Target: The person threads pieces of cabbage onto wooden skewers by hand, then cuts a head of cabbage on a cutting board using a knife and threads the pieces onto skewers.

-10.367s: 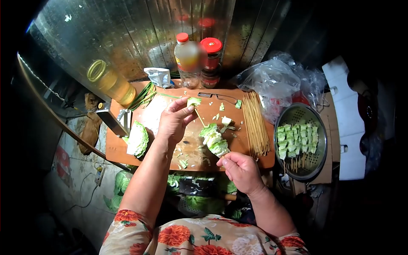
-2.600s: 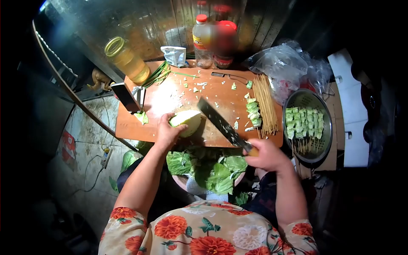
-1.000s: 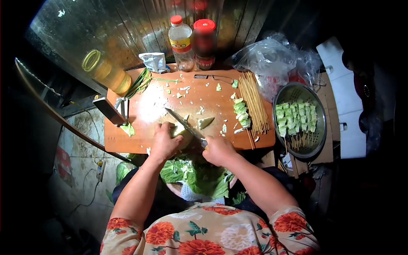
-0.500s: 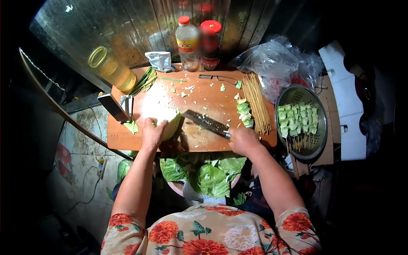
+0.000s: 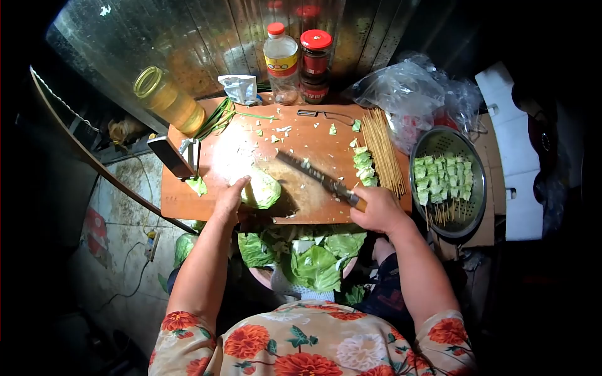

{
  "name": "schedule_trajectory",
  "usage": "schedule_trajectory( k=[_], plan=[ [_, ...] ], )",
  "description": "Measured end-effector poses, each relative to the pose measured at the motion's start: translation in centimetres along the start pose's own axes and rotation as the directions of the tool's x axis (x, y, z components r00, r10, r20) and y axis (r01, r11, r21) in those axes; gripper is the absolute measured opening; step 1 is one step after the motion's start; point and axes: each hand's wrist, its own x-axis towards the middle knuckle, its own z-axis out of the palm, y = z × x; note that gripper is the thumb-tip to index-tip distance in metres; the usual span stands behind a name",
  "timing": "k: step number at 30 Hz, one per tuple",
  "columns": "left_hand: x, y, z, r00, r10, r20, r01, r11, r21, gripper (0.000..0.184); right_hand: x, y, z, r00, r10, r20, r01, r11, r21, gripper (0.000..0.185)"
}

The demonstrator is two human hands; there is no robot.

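Note:
A piece of cabbage (image 5: 263, 191) rests on the wooden board (image 5: 251, 147), pale green under a bright light. My left hand (image 5: 229, 199) grips its left side, thumb on top; the other fingers are mostly hidden. In my right hand (image 5: 378, 210) is the wooden handle of a kitchen knife (image 5: 308, 169). Its dark, broad blade points up and left, to the right of the cabbage and apart from it, with bits of cabbage stuck on it. Beyond the knife lie a skewer of cabbage pieces (image 5: 364, 166) and a bundle of bamboo skewers (image 5: 384, 150).
Filled cabbage skewers lie in a metal colander (image 5: 480, 188) at right. A basin of cabbage leaves (image 5: 313, 266) sits below the board's front edge. Along the back stand a jar of yellow liquid (image 5: 169, 103), a plastic bottle (image 5: 281, 66) and red-lidded jars (image 5: 315, 62). A phone (image 5: 170, 156) leans at left.
The knife has moved slightly right, away from the cabbage, with my right hand. The cabbage has turned, showing a rounder pale face, and my left hand has shifted to its left side.

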Motion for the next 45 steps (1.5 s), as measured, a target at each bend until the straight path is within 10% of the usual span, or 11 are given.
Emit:
schedule_trajectory(
  k=[14, 21, 45],
  plan=[
    [-1.2, -0.1, -0.2, 0.954, -0.003, 0.301, -0.012, 0.999, 0.047, 0.054, 2.9, -1.5, 5.0, 0.988, 0.156, -0.009, -0.146, 0.899, -0.413, 0.022],
    [-2.7, -2.8, 2.9, 0.902, 0.067, 0.427, -0.071, 0.997, -0.005, 0.054, 3.9, -7.1, 8.4, 0.988, -0.154, -0.013, 0.154, 0.987, 0.05, 0.052],
    [-3.9, -2.9, 4.4, 0.913, 0.15, 0.379, -0.18, 0.983, 0.045, 0.05, 4.8, -5.2, 9.9, 0.977, -0.201, -0.073, 0.209, 0.969, 0.129, 0.051]
  ],
)
